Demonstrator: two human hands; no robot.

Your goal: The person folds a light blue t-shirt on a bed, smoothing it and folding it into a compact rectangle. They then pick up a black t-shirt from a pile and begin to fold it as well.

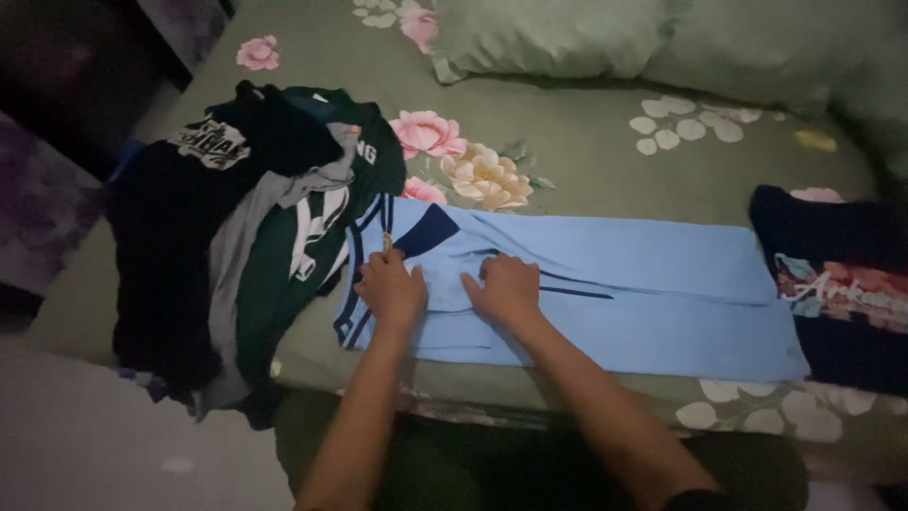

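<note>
From where I stand, the two forearms reach up from the near edge of the bed. The left hand (390, 290) and the right hand (506, 289) lie close together, knuckles up, fingers curled down onto the cloth of a light blue shirt (643, 293); whether they pinch it or only press it I cannot tell. The shirt lies flat near the front edge of the green floral bedsheet (586, 142), its long axis running left to right, with the navy-trimmed collar end pointing left, under the hands. Just left of it, touching, sits a heap of dark clothes (246, 246): black, grey and deep green. On the right lies a folded dark printed shirt (837, 284). Farther back rest green pillows (567, 38).
</note>
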